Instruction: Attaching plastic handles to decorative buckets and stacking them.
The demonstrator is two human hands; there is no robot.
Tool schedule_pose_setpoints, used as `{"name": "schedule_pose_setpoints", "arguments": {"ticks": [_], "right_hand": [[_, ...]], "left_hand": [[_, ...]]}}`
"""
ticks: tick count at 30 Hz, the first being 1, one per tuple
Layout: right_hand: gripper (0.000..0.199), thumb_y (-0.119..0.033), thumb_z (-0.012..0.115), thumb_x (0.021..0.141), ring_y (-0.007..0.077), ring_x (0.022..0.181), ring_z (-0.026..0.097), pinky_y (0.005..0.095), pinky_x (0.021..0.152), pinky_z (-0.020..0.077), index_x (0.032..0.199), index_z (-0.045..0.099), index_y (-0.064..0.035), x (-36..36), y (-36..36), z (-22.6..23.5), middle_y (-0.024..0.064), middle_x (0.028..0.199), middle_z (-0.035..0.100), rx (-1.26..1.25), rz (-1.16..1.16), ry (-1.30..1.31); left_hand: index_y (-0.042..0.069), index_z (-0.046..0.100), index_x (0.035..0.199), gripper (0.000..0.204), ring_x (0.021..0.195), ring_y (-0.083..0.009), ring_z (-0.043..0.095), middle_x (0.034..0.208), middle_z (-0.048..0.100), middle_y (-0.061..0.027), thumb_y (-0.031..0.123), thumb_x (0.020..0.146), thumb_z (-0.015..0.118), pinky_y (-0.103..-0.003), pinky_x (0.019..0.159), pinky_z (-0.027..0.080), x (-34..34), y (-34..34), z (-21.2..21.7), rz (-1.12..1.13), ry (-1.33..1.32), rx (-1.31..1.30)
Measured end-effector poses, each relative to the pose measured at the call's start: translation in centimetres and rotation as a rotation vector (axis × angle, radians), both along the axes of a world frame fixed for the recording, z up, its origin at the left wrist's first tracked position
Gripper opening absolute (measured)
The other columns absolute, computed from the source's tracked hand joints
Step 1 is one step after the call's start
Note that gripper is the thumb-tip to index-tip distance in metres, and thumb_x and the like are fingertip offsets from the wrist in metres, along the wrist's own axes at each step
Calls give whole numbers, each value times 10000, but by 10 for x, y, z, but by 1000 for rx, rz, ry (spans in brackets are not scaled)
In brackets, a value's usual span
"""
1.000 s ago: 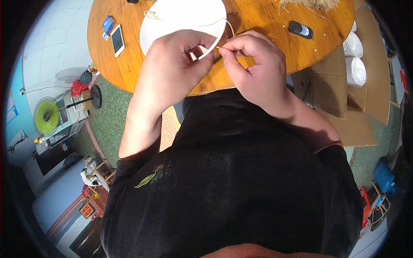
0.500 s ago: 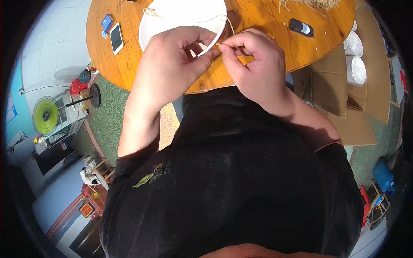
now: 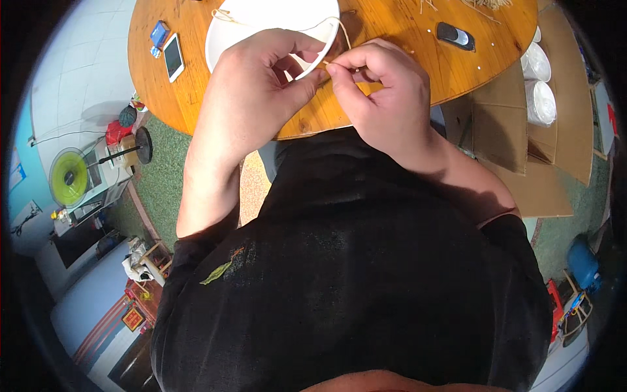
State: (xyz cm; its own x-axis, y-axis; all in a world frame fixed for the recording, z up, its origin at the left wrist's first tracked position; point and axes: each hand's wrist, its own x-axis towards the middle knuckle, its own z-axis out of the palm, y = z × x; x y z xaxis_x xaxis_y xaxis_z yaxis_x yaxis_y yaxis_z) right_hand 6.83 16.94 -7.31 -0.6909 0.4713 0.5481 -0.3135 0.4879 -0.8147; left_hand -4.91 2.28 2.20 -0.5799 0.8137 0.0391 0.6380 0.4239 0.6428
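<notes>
Two bare hands worked close together over a round wooden tabletop point(image 3: 450, 75), at the near right edge of a white bowl point(image 3: 225, 42). The left hand point(image 3: 251, 81) had its grip pressed around the bowl's rim, fingers inside and thumb outside. Just beyond the rim, the right hand point(image 3: 385, 81) pinched a short bit of thin tan cord point(image 3: 345, 34) between thumb and forefinger. More of the cord arched from the rim down behind that hand. Whether the bowl rested on the wood or was lifted could not be told. So little cord showed at the fingertips that it seemed likely to slip free if the pinch loosened. A hard pull could have bent the narrow-looking rim or twisted the bowl, and the slack arch could have snagged on the right hand's knuckles.
</notes>
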Motion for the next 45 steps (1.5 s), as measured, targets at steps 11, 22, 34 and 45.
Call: {"name": "schedule_pose_setpoints", "arguments": {"ticks": [11, 22, 34, 45], "right_hand": [[85, -28, 794, 898, 267, 828, 742, 355, 759, 618, 912, 711, -43, 8, 4, -7, 94, 915, 735, -54, 47, -35], [70, -25, 785, 918, 260, 887, 752, 345, 799, 621, 947, 722, -18, 2, 1, -19, 97, 952, 731, -184, 104, 34], [88, -53, 793, 939, 213, 841, 735, 323, 741, 607, 969, 725, -5, 0, -5, -5, 109, 954, 739, -170, 32, -76], [52, -3, 763, 975, 125, 862, 720, 267, 763, 607, 1016, 745, 23, 1, -9, 0, 82, 981, 740, -194, 47, -71]], "left_hand": [[6, 752, 1029, 188, 753, -171, 692, 869, 724, -88, 75, 879, 841, -320, 707, 574, -4, -2, -4, 0, -4, -13], [19, 714, 1028, 115, 842, -62, 639, 939, 720, 17, 31, 954, 802, -239, 747, 505, -10, 0, -3, -37, -70, -83], [44, 746, 1173, 308, 838, -123, 679, 940, 744, -31, 75, 888, 860, -287, 760, 560, -11, -1, -8, -37, -86, 14], [26, 754, 1248, 294, 869, -80, 668, 969, 775, 1, 77, 964, 810, -263, 796, 541, -9, -2, 2, -39, -52, -121]]}}
